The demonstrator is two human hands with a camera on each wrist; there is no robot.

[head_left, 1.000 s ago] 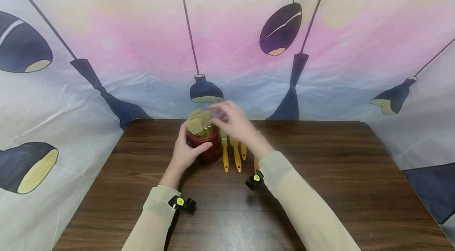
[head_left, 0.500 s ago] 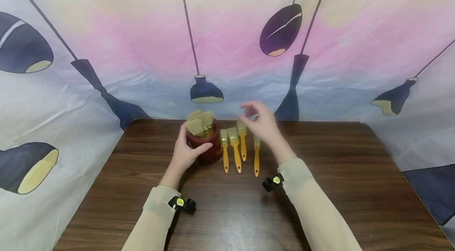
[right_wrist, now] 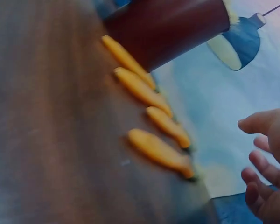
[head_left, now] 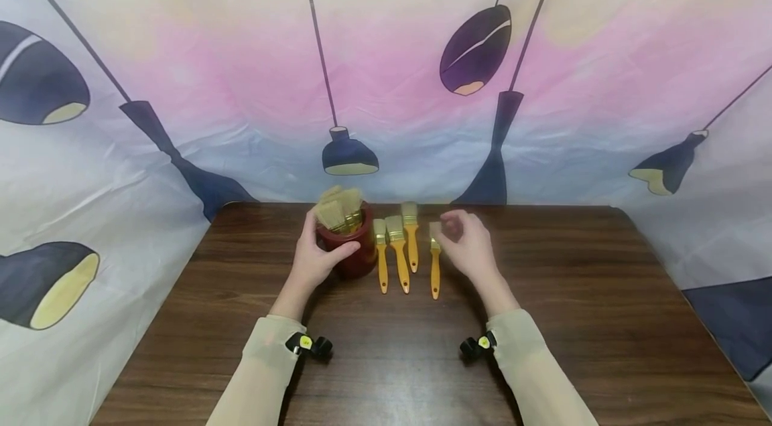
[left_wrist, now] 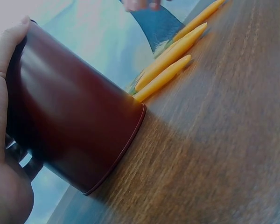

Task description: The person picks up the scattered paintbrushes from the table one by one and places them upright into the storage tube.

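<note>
My left hand [head_left: 313,255] grips a dark red cylindrical holder [head_left: 357,257], with the thumb across its near side. Bristles up, several paintbrushes [head_left: 333,215] stand in the holder, their handles hidden inside. In the left wrist view the holder [left_wrist: 79,107] leans across the picture, its base at the table top. My right hand [head_left: 473,245] is beside the rightmost paintbrush [head_left: 435,272] and overlaps its bristle end in the head view. The right wrist view shows that hand [right_wrist: 270,163] apart from the brushes, thumb and fingers loosely bent around nothing.
Between the holder and the rightmost brush lie three more yellow-handled paintbrushes [head_left: 399,258], bristles pointing to the back. All lie on a dark wooden table [head_left: 386,359]. Behind its far edge hangs a cloth backdrop [head_left: 386,64] printed with lamps.
My right hand has moved from the holder's brushes rightward and down towards the rightmost brush, holding nothing. My left hand and the holder have stayed in place.
</note>
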